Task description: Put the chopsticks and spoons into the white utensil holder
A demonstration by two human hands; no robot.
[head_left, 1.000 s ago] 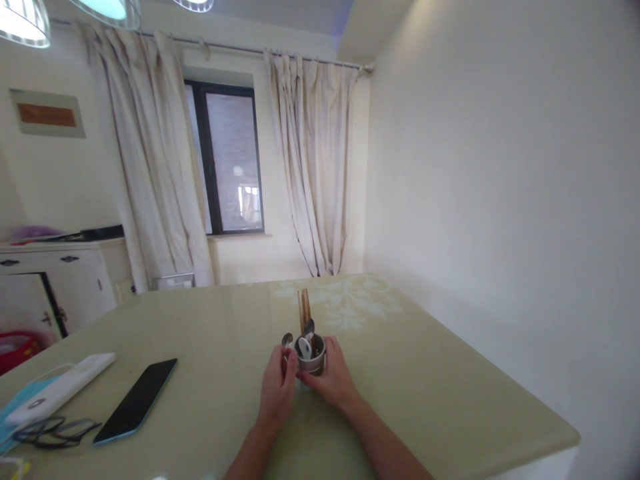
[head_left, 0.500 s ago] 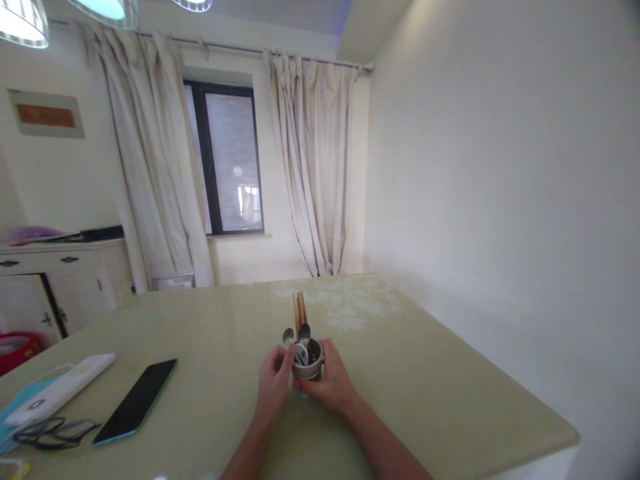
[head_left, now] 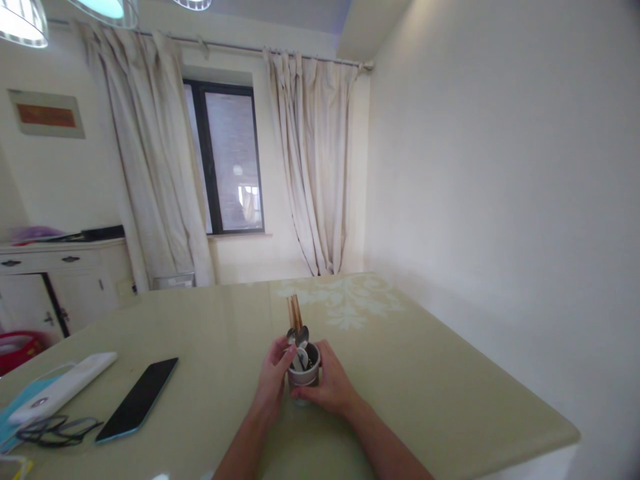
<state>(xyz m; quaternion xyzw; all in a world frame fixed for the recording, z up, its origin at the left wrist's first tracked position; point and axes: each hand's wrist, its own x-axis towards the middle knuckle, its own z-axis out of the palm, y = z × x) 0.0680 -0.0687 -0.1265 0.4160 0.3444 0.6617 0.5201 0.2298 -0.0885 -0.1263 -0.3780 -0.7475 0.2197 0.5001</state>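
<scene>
A small grey cup stands on the table in front of me. Wooden chopsticks lean up out of its far side. Metal spoons and a white-headed spoon also stick out of it. My right hand is wrapped round the cup's right side, its thumb across the near wall. My left hand is closed at the left rim, thumb against the spoon cluster. Exactly what its fingertips pinch is hidden.
To the left lie a black phone, a white power bank, black-framed glasses and a blue item. A wall runs along the table's right side. Beyond the table are curtains and a window.
The cup has shifted slightly left and tilted, and the chopstick tops have moved left with it. The left-hand metal spoon sits closer to the other one. Both hands stay at the cup.
</scene>
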